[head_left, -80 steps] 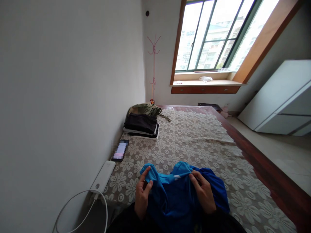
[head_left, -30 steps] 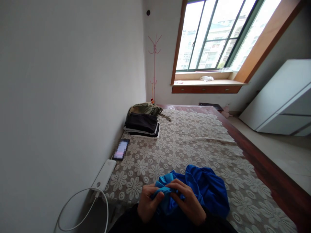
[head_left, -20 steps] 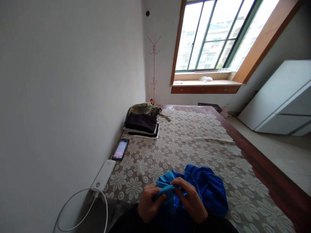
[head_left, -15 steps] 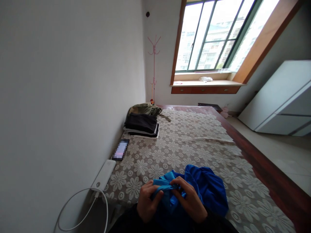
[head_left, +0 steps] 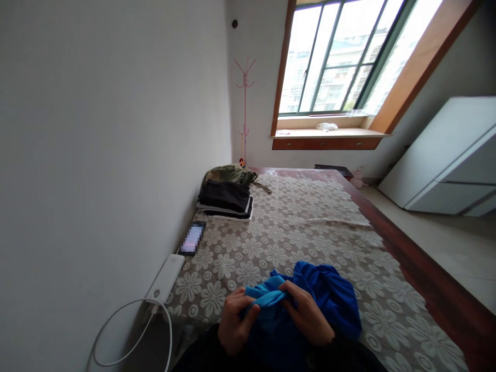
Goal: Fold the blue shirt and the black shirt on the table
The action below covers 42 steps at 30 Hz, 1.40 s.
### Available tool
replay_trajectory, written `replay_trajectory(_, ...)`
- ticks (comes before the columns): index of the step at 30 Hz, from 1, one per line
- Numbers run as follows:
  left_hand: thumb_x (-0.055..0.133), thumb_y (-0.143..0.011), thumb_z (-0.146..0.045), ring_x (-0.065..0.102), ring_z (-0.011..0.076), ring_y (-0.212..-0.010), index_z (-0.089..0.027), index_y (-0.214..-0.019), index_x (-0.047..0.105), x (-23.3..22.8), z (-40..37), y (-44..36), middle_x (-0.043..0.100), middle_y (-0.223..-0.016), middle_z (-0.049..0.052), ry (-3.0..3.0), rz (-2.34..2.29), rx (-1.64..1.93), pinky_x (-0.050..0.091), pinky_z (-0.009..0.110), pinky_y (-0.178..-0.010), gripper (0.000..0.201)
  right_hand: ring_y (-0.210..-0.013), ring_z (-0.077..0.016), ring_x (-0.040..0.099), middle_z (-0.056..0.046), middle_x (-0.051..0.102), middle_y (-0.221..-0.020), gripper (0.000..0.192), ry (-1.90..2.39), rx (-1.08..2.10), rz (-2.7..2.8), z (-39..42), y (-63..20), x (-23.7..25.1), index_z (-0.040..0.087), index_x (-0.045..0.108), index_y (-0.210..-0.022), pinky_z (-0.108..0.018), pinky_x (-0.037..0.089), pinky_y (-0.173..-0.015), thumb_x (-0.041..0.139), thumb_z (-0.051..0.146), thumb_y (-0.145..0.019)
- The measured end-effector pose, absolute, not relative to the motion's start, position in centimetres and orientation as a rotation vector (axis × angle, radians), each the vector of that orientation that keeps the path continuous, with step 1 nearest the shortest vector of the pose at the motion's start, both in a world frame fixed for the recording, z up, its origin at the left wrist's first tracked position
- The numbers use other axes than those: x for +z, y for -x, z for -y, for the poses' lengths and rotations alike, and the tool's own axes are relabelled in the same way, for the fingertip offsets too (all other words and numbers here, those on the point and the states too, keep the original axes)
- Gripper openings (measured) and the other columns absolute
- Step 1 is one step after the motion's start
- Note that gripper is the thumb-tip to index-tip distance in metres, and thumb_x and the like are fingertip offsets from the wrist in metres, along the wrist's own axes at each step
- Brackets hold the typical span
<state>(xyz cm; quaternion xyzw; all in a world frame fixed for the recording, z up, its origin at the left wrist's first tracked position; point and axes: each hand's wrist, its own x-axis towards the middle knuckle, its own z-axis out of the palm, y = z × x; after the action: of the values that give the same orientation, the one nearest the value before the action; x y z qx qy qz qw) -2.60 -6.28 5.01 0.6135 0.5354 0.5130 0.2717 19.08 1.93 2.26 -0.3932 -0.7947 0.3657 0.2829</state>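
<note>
A crumpled blue garment point(head_left: 329, 294) lies at the near edge of the cloth-covered surface, and its lighter blue edge is lifted between my hands. My left hand point(head_left: 236, 318) pinches one end of that light blue band between thumb and fingers. On the other end, my right hand point(head_left: 306, 312) is closed, its fingertips gripping the fabric. The band stretches fairly straight from hand to hand. Darker blue cloth hangs below, toward my body, and spreads out to the right. The exact kind of garment cannot be made out from its folds.
Folded dark and white clothes point(head_left: 225, 199) are stacked by the left wall, with an olive bag point(head_left: 232, 174) behind. Nearer me lie a phone point(head_left: 192, 238) and a white power strip point(head_left: 166, 279) with a looping cable point(head_left: 170, 336). A floral cloth point(head_left: 310, 227) covers the surface.
My right hand has shifted slightly right along the light blue edge. The bunched fabric between my hands is now drawn out smoother. My left hand keeps its hold in nearly the same place.
</note>
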Motion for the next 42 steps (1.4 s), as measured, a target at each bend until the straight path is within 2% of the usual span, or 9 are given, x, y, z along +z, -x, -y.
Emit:
replay_trajectory(8, 0.058, -0.092, -0.061, 0.065, 0.0209, -0.078, -0.022, -0.079, 0.075, 3.5, 5.9, 2.7, 0.070, -0.077, 0.005, -1.723, -1.499, 1.083, 0.054, 0.033, -0.078, 0.044, -0.076, -0.0198, 0.065, -0.001, 0.068, -0.082, 0.019, 1.116, 0.862, 1.872, -1.8, -19.9, 2.4, 0.023, 0.064, -0.089, -0.030, 0.051, -0.072, 0.056, 0.039, -0.097)
replay_trajectory(17, 0.047, -0.096, -0.066, 0.062, 0.0208, -0.072, -0.023, -0.063, 0.064, 3.3, 6.2, 2.7, 0.060, -0.065, 0.004, -1.472, -1.562, 1.326, 0.055, 0.035, -0.074, 0.057, -0.072, -0.0194, 0.060, -0.001, 0.063, -0.078, 0.021, 1.180, 0.814, 1.911, -2.1, -21.1, 1.8, 0.023, 0.061, -0.086, -0.030, 0.050, -0.068, 0.058, 0.042, -0.096)
replay_trajectory(23, 0.055, -0.086, -0.076, 0.069, 0.0290, -0.092, -0.025, -0.085, 0.074, 2.2, 6.7, 3.2, 0.071, -0.082, 0.007, -1.133, -1.730, 1.527, 0.059, 0.040, -0.080, 0.055, -0.086, -0.0221, 0.066, -0.003, 0.066, -0.094, 0.017, 1.202, 0.845, 2.155, -2.1, -21.3, 1.2, 0.025, 0.066, -0.092, -0.035, 0.053, -0.079, 0.059, 0.039, -0.095)
replay_trajectory(28, 0.057, -0.084, -0.078, 0.069, 0.0317, -0.102, -0.025, -0.092, 0.077, 2.2, 7.1, 3.1, 0.074, -0.089, 0.008, -1.066, -1.782, 1.515, 0.059, 0.042, -0.087, 0.057, -0.094, -0.0236, 0.067, -0.005, 0.065, -0.098, 0.021, 1.177, 0.844, 2.220, -2.2, -21.9, 1.0, 0.027, 0.072, -0.092, -0.039, 0.056, -0.086, 0.056, 0.039, -0.098)
replay_trajectory(30, 0.056, -0.084, -0.078, 0.069, 0.0308, -0.102, -0.025, -0.093, 0.078, 2.8, 7.0, 2.9, 0.075, -0.092, 0.008, -1.073, -1.803, 1.501, 0.059, 0.041, -0.089, 0.058, -0.104, -0.0247, 0.068, -0.006, 0.065, -0.113, 0.020, 1.168, 0.816, 2.147, -2.0, -21.9, 1.0, 0.028, 0.073, -0.106, -0.040, 0.057, -0.092, 0.058, 0.038, -0.097)
replay_trajectory(33, 0.053, -0.089, -0.075, 0.069, 0.0263, -0.088, -0.023, -0.091, 0.078, 3.8, 6.7, 2.5, 0.074, -0.087, 0.007, -1.146, -1.715, 1.413, 0.059, 0.038, -0.083, 0.058, -0.121, -0.0266, 0.063, -0.009, 0.057, -0.138, 0.042, 1.148, 0.761, 1.961, -0.9, -21.5, 0.8, 0.030, 0.060, -0.137, -0.041, 0.057, -0.099, 0.060, 0.038, -0.096)
replay_trajectory(35, 0.049, -0.092, -0.073, 0.069, 0.0245, -0.084, -0.022, -0.095, 0.078, 4.1, 6.6, 2.1, 0.075, -0.089, 0.007, -1.182, -1.632, 1.355, 0.059, 0.037, -0.082, 0.059, -0.127, -0.0288, 0.060, -0.011, 0.056, -0.142, 0.051, 1.140, 0.681, 1.852, 0.4, -20.9, 0.4, 0.029, 0.053, -0.143, -0.045, 0.055, -0.104, 0.062, 0.039, -0.094)
replay_trajectory(38, 0.051, -0.091, -0.074, 0.069, 0.0280, -0.105, -0.023, -0.113, 0.077, 3.4, 6.8, 1.4, 0.076, -0.113, 0.010, -1.183, -1.622, 1.342, 0.058, 0.041, -0.096, 0.062, -0.128, -0.0327, 0.061, -0.012, 0.063, -0.135, 0.054, 1.103, 0.633, 1.840, 3.0, -19.8, -1.3, 0.028, 0.058, -0.139, -0.049, 0.053, -0.107, 0.070, 0.043, -0.089)
replay_trajectory(42, 0.053, -0.092, -0.070, 0.060, 0.0308, -0.130, -0.025, -0.129, 0.073, 1.8, 7.8, 0.8, 0.069, -0.135, 0.011, -1.382, -1.462, 1.194, 0.046, 0.045, -0.116, 0.061, -0.119, -0.0380, 0.067, -0.015, 0.069, -0.131, 0.070, 1.152, 0.738, 1.848, 5.4, -18.2, -4.2, 0.024, 0.061, -0.137, -0.049, 0.061, -0.095, 0.080, 0.050, -0.075)
